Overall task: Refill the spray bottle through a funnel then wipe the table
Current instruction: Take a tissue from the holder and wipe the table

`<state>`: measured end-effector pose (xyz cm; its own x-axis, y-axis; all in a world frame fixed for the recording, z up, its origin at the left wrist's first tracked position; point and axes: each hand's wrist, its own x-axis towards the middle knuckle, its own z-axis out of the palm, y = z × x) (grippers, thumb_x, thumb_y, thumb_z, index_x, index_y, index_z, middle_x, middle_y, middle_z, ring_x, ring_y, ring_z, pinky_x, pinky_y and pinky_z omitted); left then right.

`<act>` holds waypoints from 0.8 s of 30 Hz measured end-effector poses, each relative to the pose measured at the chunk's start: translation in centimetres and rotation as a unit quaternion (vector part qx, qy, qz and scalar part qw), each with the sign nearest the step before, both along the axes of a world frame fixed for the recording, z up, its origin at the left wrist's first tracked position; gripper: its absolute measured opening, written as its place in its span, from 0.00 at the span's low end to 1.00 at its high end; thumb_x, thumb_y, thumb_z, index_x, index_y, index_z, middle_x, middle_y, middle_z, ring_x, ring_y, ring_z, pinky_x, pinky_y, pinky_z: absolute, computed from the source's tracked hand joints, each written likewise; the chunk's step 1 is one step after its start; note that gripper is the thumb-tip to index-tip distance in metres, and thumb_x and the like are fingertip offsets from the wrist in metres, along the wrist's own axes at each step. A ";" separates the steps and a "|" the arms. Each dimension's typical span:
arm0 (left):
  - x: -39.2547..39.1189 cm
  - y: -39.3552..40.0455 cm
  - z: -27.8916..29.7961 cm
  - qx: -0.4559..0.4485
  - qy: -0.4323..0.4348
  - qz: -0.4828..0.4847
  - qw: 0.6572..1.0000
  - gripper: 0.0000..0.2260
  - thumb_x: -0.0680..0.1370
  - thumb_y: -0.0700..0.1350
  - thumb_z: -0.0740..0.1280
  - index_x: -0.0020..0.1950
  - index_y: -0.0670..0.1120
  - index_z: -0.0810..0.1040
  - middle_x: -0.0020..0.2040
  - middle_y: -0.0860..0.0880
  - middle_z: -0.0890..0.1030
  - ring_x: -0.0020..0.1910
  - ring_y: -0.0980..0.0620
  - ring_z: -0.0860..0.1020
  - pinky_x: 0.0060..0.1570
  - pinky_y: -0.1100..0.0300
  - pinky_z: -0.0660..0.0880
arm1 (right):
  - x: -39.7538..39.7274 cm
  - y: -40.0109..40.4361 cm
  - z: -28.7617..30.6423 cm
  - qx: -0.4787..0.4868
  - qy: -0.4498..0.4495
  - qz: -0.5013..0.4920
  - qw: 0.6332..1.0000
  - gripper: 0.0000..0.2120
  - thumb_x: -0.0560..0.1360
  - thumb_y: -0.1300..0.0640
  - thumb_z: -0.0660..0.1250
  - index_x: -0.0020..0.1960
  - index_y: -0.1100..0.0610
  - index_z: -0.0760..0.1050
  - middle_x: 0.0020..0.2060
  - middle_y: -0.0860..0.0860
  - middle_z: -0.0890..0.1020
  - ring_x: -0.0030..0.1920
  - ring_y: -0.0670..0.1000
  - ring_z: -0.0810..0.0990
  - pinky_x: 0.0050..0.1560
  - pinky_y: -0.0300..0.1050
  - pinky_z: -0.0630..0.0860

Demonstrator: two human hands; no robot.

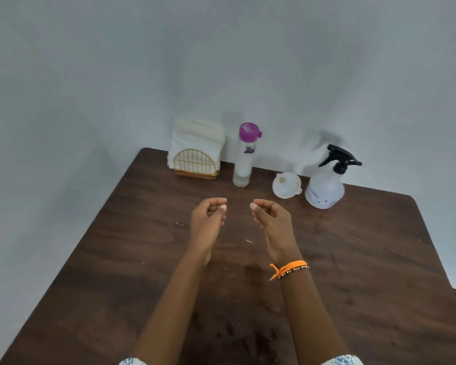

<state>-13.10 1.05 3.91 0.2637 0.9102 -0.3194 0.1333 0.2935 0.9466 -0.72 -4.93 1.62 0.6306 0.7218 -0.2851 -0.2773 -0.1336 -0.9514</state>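
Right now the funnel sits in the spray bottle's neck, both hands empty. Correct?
Not quite. The head view shows the funnel lying on the table left of the spray bottle, whose trigger head is on. Left hand and right hand are empty.

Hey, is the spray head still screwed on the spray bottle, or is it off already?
On. The black trigger head sits on the neck of the upright spray bottle; the funnel lies beside it on the table, and neither hand touches it.
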 end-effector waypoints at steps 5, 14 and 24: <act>-2.7 4.1 0.2 0.015 -0.001 0.046 0.999 0.07 0.78 0.40 0.63 0.51 0.50 0.78 0.47 0.49 0.79 0.44 0.55 0.77 0.45 0.63 0.76 | -2.1 5.6 0.4 -0.006 -0.024 0.069 0.997 0.04 0.73 0.61 0.69 0.47 0.55 0.79 0.40 0.51 0.80 0.44 0.47 0.77 0.49 0.41 0.75; -3.1 11.3 -1.7 0.017 0.012 0.048 0.999 0.07 0.78 0.40 0.63 0.52 0.49 0.79 0.41 0.52 0.78 0.41 0.56 0.76 0.48 0.59 0.77 | -1.7 17.5 -0.5 -0.062 -0.280 0.116 0.951 0.11 0.76 0.65 0.61 0.55 0.56 0.77 0.52 0.50 0.76 0.49 0.46 0.75 0.48 0.31 0.67; -1.3 12.7 -4.9 -0.001 0.023 0.019 1.000 0.07 0.78 0.40 0.63 0.51 0.48 0.78 0.41 0.53 0.77 0.40 0.57 0.76 0.42 0.66 0.74 | 0.0 22.5 -4.4 -0.109 -0.450 0.093 0.882 0.23 0.75 0.69 0.58 0.69 0.59 0.64 0.66 0.58 0.64 0.64 0.58 0.66 0.63 0.44 0.61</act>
<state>-14.38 13.71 -0.97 0.2149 0.9183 -0.3324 0.1648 0.3014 0.9392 -0.74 17.55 -2.76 0.5492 0.8264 0.1244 0.6221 -0.3049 -0.7211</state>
